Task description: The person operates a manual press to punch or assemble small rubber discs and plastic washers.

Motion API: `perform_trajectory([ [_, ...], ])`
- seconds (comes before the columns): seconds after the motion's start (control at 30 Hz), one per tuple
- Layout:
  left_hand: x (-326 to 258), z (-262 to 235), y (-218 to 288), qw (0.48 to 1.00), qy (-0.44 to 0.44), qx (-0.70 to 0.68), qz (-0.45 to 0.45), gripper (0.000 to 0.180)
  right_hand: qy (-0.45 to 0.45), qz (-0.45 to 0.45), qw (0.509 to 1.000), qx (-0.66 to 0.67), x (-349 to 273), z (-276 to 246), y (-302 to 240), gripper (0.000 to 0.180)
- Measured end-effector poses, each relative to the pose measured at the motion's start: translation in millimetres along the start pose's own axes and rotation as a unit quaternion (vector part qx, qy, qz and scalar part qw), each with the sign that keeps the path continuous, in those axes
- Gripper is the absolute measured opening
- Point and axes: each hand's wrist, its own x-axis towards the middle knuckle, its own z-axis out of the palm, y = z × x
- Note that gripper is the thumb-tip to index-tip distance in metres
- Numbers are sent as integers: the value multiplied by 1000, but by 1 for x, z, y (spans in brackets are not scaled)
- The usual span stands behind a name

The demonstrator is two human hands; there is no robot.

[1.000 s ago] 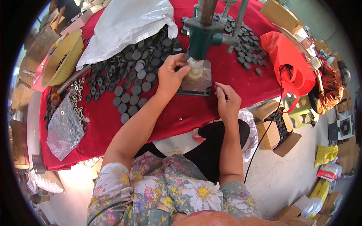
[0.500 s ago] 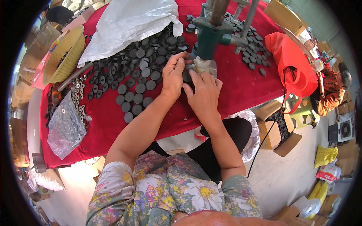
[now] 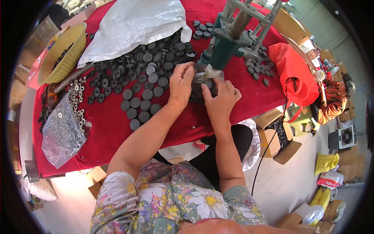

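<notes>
A dark green hand press (image 3: 226,48) with metal rods stands on the red-covered table in front of me. Under its head, a dark round disc (image 3: 209,83) sits on the metal base, between the thumb and fingers of my right hand (image 3: 221,97). My left hand (image 3: 180,86) is at the left side of the base, its fingers bent and close together; whatever they may hold is hidden. To the left lies a large heap of dark round discs (image 3: 147,94), several of them flat and apart near my left forearm.
White sheeting (image 3: 134,29) partly covers the heap. At left are a yellow basket (image 3: 64,54), metal rings (image 3: 80,99) and a clear bag of small parts (image 3: 64,130). More discs (image 3: 255,70) lie right of the press, beside a red bag (image 3: 294,74). Another person (image 3: 335,97) sits far right.
My right hand has shifted slightly right and its thumb has lowered, so the disc shows. My left fingers have drawn back a little from the press head. The whole view has also shifted.
</notes>
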Motion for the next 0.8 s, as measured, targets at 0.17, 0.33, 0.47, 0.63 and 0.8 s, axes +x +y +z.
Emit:
perform_trajectory([
  [0.17, -2, 1, -2, 999, -12, 29, 36, 24, -3, 23, 999, -28, 8, 7, 9, 39],
  [0.33, -6, 0, 7, 959, -114, 211, 150, 43, -83, 83, 993, 28, 14, 6, 12, 40],
  [0.47, -5, 10, 7, 950, -119, 255, 137, 45, -38, 189, 949, 251, 1, -5, 28, 38],
  [0.63, 2, 11, 0, 931, -97, 307, 173, 48, 22, 276, 889, 366, -1, -37, 40, 29],
  [0.8, 2, 12, 4, 934, -120, 305, 143, 45, 72, 229, 907, 347, 30, -78, 56, 29],
])
